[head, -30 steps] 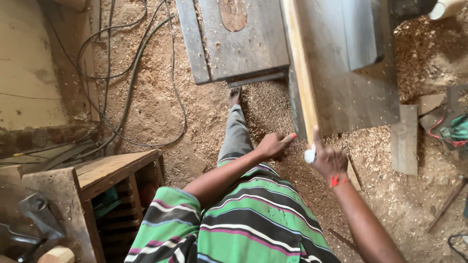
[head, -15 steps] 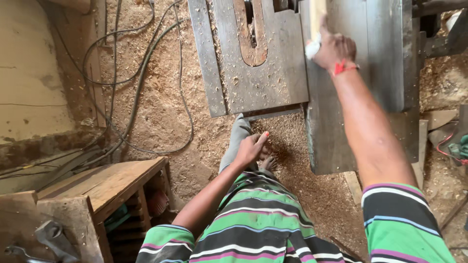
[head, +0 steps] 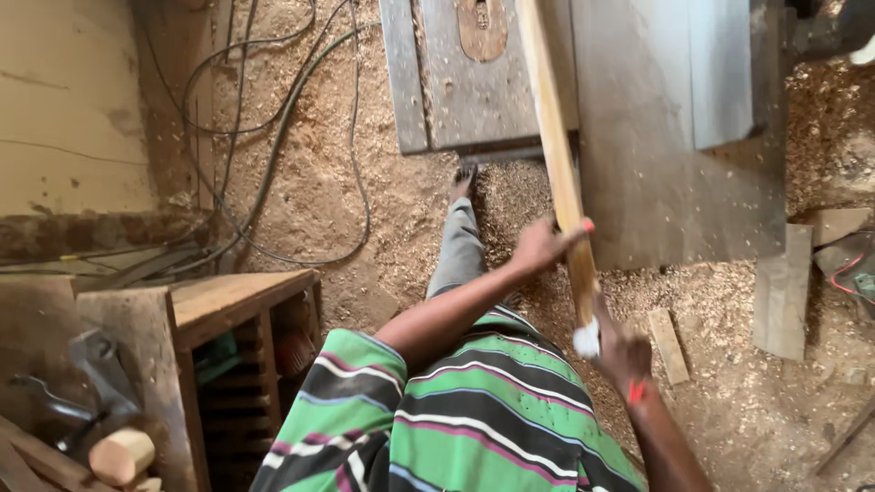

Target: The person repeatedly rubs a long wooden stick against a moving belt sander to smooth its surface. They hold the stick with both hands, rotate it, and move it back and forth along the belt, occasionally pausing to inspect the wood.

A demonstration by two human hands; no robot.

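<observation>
I have a long, narrow strip of wood (head: 558,159) in both hands, and I place everything else by the grey saw table (head: 674,137) it lies across. My left hand (head: 545,244) sits just off the table's near edge, fingers curled over the strip's left side with the thumb laid against it, a loose guiding wrap and not a clamp. My right hand (head: 620,351) is nearer to me, well short of the table, closed around the strip's near end; a bit of white (head: 586,339) shows at that end, though I cannot tell what it is.

The strip looks stiff and dry, light for its length, with sawn faces that should give grip rather than slide. Being so thin and long, I judge it would whip or bow if I held it only at one end, so two holds spaced along the near part suit it: one at the butt to steer, one farther up to press it flat.

Its long axis runs almost straight away from me, leaning slightly left as it goes. The far end passes over the table and out of the top of the view, just right of the brown insert plate (head: 481,25) in the table top. The near end points back at my striped shirt (head: 456,410). Sawdust (head: 383,200) covers the floor below the table's near edge, where my foot (head: 463,182) stands.
</observation>
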